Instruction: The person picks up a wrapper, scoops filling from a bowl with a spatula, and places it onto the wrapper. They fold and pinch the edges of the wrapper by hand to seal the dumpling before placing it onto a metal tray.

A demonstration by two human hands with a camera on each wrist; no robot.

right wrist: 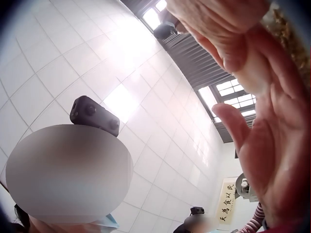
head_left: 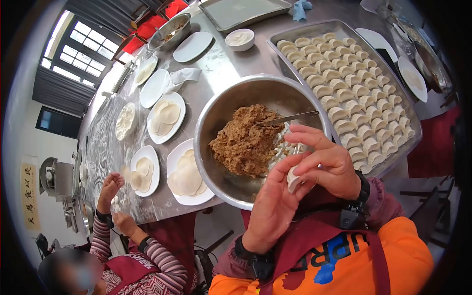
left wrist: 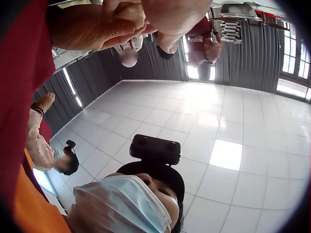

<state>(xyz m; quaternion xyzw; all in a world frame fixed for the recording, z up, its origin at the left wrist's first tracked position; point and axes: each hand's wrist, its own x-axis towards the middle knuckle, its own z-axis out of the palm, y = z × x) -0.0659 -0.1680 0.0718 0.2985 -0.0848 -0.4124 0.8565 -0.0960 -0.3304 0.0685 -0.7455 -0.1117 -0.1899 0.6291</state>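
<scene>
My right hand pinches a pale folded dumpling between thumb and fingers, above the near right rim of a steel bowl. Beneath the dumpling my left hand is turned palm up, fingers extended. From the right wrist view, the left hand shows its flat palm and its thumb standing apart, while the right hand covers part of the dumpling. Brown filling fills much of the bowl, with a metal utensil stuck in it. In the left wrist view the hands overlap at the top.
A tray with rows of dumplings lies right of the bowl. Plates of round wrappers stand to the left on the floured table. Another person's hand is at the table's left edge. An empty tray lies at the back.
</scene>
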